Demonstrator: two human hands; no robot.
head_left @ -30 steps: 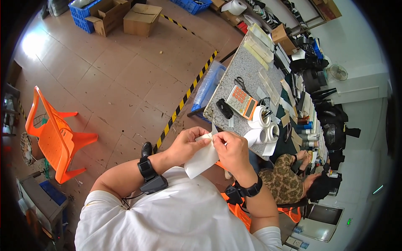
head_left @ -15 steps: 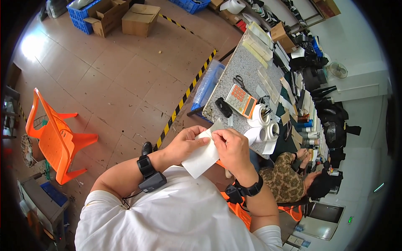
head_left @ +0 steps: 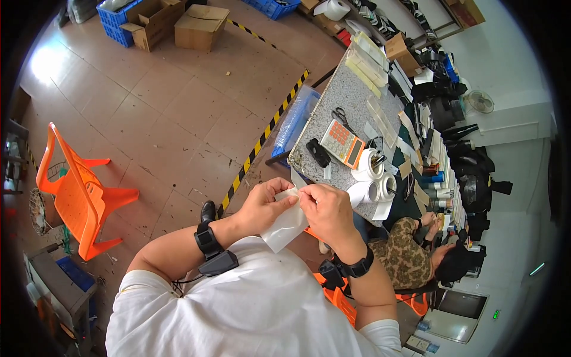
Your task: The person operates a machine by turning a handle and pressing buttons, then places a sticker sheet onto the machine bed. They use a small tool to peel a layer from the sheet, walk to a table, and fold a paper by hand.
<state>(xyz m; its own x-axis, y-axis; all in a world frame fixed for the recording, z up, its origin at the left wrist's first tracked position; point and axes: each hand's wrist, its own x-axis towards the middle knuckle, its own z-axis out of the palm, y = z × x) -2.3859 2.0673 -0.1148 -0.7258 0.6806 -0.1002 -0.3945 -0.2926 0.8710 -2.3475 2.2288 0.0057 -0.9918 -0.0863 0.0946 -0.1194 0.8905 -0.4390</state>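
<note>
Far left: orange plastic chair (head_left: pixel 77 196) on the tiled floor (head_left: pixel 172 113), 2 brown cardboard boxes (head_left: pixel 201 27) at top by a blue plastic crate (head_left: pixel 119 21). Yellow-black hazard tape stripe (head_left: pixel 262 140) runs diagonally across the floor toward the worktop. Centre: left hand (head_left: pixel 266 208), black wrist strap with a small black device (head_left: pixel 213 250) on the forearm, fingers closed on the left edge of a thin white flexible sheet or bag (head_left: pixel 286 225). Right hand (head_left: pixel 326 213), black wristband (head_left: pixel 357 269), pinches the same sheet at its top edge, fingertips touching or nearly touching the left hand's. Sheet hangs down between both hands, in front of the white shirt, just short of the near corner of the grey speckled worktop (head_left: pixel 351 98). On the worktop: black scissors (head_left: pixel 340 116), small black oblong device (head_left: pixel 318 152), orange-and-white calculator-like device with a red keypad (head_left: pixel 342 143), then 3 white paper rolls (head_left: pixel 372 178) at the near edge, closest to the right hand. Strips of pale packets (head_left: pixel 369 59) further back. Right of the worktop: a second person in a camouflage-pattern top (head_left: pixel 407 256), seated low, hands not clearly visible. Black bags (head_left: pixel 470 172) stacked along the far right.
</note>
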